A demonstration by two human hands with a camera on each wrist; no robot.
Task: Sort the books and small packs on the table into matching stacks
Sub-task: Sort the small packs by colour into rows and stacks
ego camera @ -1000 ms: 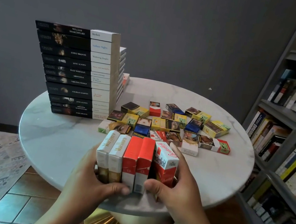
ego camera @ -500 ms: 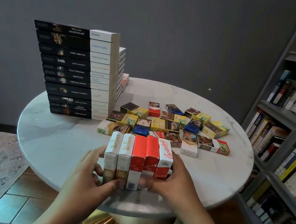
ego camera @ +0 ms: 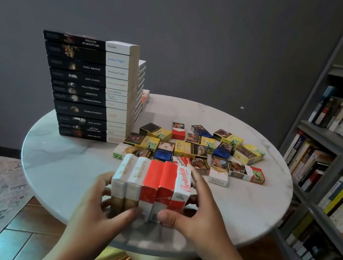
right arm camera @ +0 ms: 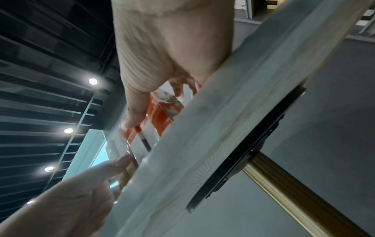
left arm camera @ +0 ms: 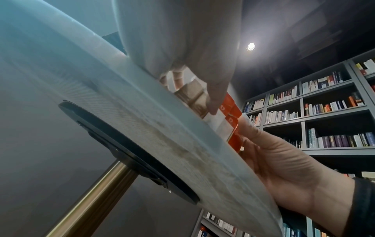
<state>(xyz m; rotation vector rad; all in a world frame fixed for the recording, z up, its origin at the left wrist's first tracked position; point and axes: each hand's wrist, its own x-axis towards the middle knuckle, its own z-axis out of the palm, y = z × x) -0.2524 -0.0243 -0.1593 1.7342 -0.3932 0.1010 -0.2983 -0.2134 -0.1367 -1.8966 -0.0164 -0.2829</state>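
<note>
The row of five upright packs (ego camera: 151, 190) stands side by side between the left hand (ego camera: 96, 210) and right hand (ego camera: 199, 218), both clamping its ends, loose packs (ego camera: 196, 149) lying beyond.

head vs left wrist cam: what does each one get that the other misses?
Head only: the book stack, the loose packs scattered beyond the hands, and the tops of the five-pack row, two white-gold, two red, one Chesterfield.
Left wrist only: the table's underside, its black mounting plate, brass leg and a ceiling light.
Both: left hand and right hand pressing the row from either side at the table edge, plus bookshelves.
</note>
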